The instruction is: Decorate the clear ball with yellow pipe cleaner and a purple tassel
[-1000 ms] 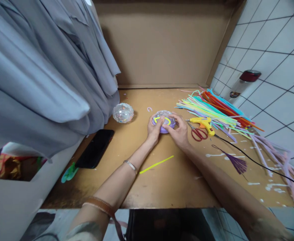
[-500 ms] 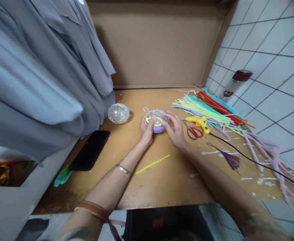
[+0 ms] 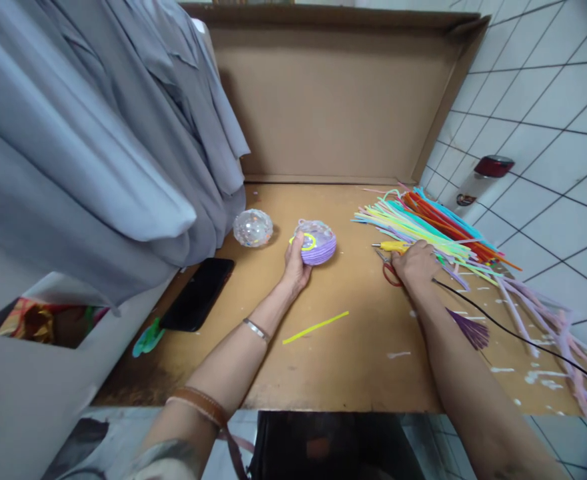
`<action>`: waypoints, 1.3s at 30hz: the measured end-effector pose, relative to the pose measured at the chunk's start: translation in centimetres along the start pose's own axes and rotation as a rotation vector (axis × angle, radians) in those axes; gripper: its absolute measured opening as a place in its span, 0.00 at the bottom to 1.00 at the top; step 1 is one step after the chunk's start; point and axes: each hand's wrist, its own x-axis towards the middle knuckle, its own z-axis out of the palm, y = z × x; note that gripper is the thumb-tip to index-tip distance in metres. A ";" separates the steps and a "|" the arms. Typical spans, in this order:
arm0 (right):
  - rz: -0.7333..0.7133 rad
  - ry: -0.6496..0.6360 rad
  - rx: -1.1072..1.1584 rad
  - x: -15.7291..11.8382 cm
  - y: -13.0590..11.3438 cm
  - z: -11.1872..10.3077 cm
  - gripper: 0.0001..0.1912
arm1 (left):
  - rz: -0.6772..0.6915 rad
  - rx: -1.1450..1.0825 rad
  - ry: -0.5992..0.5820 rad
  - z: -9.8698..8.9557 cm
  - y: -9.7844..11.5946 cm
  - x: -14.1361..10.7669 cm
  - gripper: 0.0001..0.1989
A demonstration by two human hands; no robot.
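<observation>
My left hand (image 3: 297, 268) is closed around a clear faceted ball (image 3: 323, 248) whose lower part is wound with purple pipe cleaner. A yellow pipe-cleaner ring shows on its side near my thumb, and a small loop stands at its top. Over on the right, my right hand (image 3: 417, 261) is wrapped over the handle of a yellow hot glue gun (image 3: 392, 247), which lies on the table with its nozzle pointing left. Beneath that hand, red-handled scissors (image 3: 388, 272) are partly covered. A loose yellow pipe cleaner (image 3: 316, 327) lies in front of the ball.
A second clear ball (image 3: 253, 228) rests at the left, behind a black phone (image 3: 198, 295). Bundled coloured pipe cleaners (image 3: 438, 223) lie at the right, near a purple tassel (image 3: 469, 328) and the gun's black cord (image 3: 493, 316). Grey cloth (image 3: 138, 173) hangs at the left.
My right hand has left the ball and moved right onto the glue gun. The ball stays in my left hand, now turned and tilted. The whole view has shifted slightly.
</observation>
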 end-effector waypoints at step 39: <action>-0.783 0.671 0.616 -3.7 -3.9 0.4 0.34 | -0.120 -0.123 -0.028 0.5 0.0 -0.2 0.23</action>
